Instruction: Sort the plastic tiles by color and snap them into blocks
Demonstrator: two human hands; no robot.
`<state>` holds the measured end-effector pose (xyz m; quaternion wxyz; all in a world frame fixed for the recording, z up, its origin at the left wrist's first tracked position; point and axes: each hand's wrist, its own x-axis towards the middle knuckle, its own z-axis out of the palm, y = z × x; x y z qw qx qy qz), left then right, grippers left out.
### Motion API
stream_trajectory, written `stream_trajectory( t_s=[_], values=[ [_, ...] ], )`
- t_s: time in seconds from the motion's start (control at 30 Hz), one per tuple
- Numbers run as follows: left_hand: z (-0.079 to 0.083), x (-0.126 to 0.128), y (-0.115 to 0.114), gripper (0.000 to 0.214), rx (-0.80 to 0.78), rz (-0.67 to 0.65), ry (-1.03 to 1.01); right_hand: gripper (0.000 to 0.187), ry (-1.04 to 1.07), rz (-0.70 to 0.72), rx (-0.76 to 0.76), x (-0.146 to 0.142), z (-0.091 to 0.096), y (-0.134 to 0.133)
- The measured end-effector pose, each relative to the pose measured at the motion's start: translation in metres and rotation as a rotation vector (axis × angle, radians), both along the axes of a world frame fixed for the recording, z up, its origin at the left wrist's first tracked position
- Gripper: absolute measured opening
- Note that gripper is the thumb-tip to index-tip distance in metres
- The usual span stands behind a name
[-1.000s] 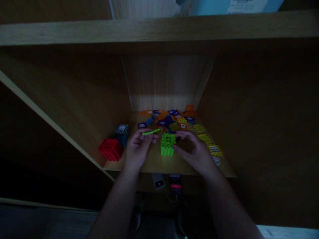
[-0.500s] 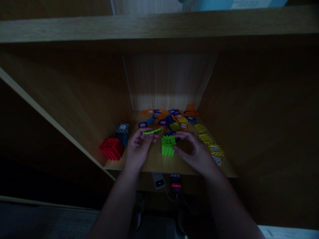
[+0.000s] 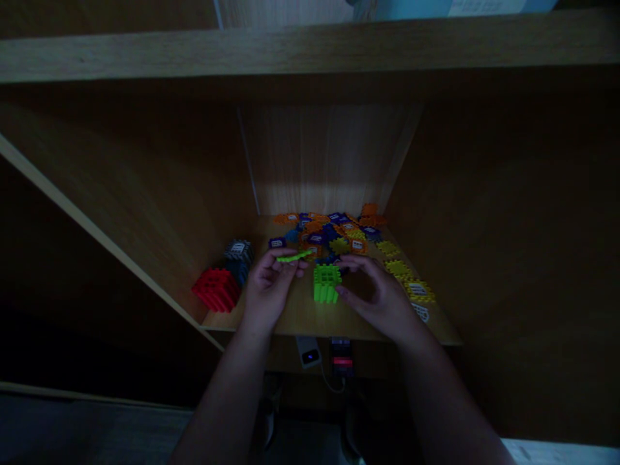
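A thin lime-green toothed building tile [image 3: 294,256] is pinched between the thumb and fingers of my left hand [image 3: 272,284], held nearly flat above the shelf board. Just right of it, a neat stack of lime-green tiles [image 3: 327,284] stands upright on the board. My right hand [image 3: 375,290] curves at the stack's right side with thumb and fingers apart. Its thumb tip is at the stack's side and the index fingertip by the top corner; I cannot tell how firmly they touch. Loose orange, purple, blue and yellow tiles [image 3: 334,232] lie behind both hands.
On the left stand a red tile stack [image 3: 216,289] and a grey-and-blue tile stack [image 3: 238,258]. Yellow tiles [image 3: 398,268] and a white piece [image 3: 420,312] lie along the right. Below the shelf board [image 3: 293,323] are a phone [image 3: 341,356] and a cabled device [image 3: 309,352]. Cabinet walls enclose both sides.
Almost nothing differs. The green tile in my left hand has shifted very slightly left; my right hand and the green stack are essentially where they were.
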<state>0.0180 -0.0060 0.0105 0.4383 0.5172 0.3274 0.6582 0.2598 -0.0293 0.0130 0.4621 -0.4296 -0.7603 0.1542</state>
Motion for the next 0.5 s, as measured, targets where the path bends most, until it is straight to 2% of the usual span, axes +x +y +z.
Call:
stream_trajectory(
  t_s=[0.27, 0.5],
  values=[
    [0.004, 0.001, -0.004, 0.029, -0.001, -0.007, 0.006, 0.045, 0.007, -0.014, -0.013, 0.0, 0.0, -0.002],
    [0.006, 0.002, -0.009, 0.026, 0.05, -0.002, 0.083, 0.03, -0.034, -0.09, 0.166, -0.011, 0.011, -0.009]
  ],
)
